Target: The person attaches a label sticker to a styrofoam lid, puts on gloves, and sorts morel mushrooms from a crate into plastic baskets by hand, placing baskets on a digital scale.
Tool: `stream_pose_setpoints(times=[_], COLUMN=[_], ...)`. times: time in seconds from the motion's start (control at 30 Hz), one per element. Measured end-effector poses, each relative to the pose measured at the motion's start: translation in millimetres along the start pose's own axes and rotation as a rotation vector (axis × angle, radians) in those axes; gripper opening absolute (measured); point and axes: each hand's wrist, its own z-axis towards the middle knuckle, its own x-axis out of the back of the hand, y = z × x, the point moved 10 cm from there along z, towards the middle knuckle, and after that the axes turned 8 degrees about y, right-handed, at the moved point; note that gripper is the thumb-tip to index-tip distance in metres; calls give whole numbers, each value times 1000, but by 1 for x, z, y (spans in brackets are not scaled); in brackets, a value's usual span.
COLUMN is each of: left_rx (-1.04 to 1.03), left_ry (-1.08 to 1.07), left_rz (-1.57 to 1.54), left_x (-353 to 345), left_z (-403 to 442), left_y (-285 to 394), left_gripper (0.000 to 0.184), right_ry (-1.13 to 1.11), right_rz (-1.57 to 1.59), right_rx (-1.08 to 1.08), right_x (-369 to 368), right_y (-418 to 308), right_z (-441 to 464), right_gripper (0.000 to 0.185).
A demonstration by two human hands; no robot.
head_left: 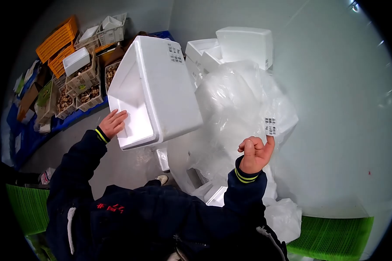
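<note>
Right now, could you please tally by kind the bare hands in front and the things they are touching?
Bare hands, left hand and right hand: 2
White rectangular foam box, at the left hand: 1
White printed label, at the right index fingertip: 1
Total: 4

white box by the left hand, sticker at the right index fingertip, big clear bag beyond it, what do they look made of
White box: probably polystyrene foam; matte, with thick walls and rounded edges.
Sticker: paper or thin film, can't tell which; flat, white, black print.
Clear bag: likely thin plastic film; glossy, see-through, wrinkled, with bright highlights.
</note>
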Motion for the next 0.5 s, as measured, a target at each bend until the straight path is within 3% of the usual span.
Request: stream_pose_setpoints(times=[0.2, 0.47, 0.5], left_rx=[-84, -358, -308], left_ry=[49, 181, 173], left_rz=[-49, -196, -183], left_x=[11, 0, -16], left_z=[41, 253, 287], left_y=[8, 24, 19], left_gripper=[12, 24, 23], right_ry=[78, 439, 497], right_rz=[-4, -218, -264], right_rx=[-12, 8, -14], right_x=[12, 92, 103], right_y=[-8, -25, -27], right_z=[-17, -30, -37], right_gripper=[53, 49, 50])
